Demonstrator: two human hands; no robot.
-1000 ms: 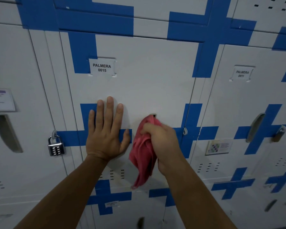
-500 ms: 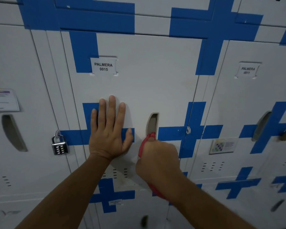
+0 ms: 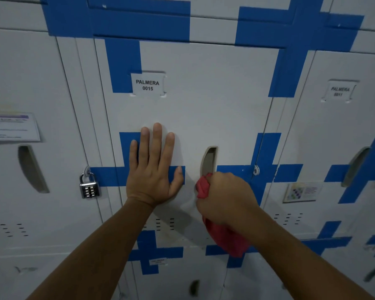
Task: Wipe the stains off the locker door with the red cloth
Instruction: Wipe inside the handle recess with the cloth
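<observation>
A wall of pale grey lockers fills my view, crossed with broad bands of blue tape (image 3: 139, 22). The locker door (image 3: 204, 109) in the middle is the one in front of me, with a label (image 3: 147, 85) reading PALMERA 0015 near its top left. The neighbouring door on the right (image 3: 333, 137) carries a similar label (image 3: 339, 91), too blurred to read surely, and the door on the left (image 3: 30, 83) has a paper notice (image 3: 12, 127) stuck above its recessed handle (image 3: 31, 168). My left hand (image 3: 153, 169) lies flat and released against the middle door, fingers spread upward over a blue tape cross, gripping nothing. My right hand (image 3: 225, 198) is clenched around the red cloth (image 3: 227, 237), pressed to the door just below its recessed handle slot (image 3: 208, 159); a bunched bit of cloth shows at the left of my fist and the rest hangs below my wrist, covering part of the blue band near the bottom edge. My fist and forearm hide the door surface beneath them, so I cannot tell what marks lie there. Faint smudges show around the vent slots (image 3: 165, 224) between my arms. A combination padlock (image 3: 89, 187) hangs on the hasp at the left edge of the door, beside my left hand. A small colourful sticker (image 3: 301, 192) sits on the right door, and a small metal hasp loop (image 3: 256, 169) lies just above my right hand.
</observation>
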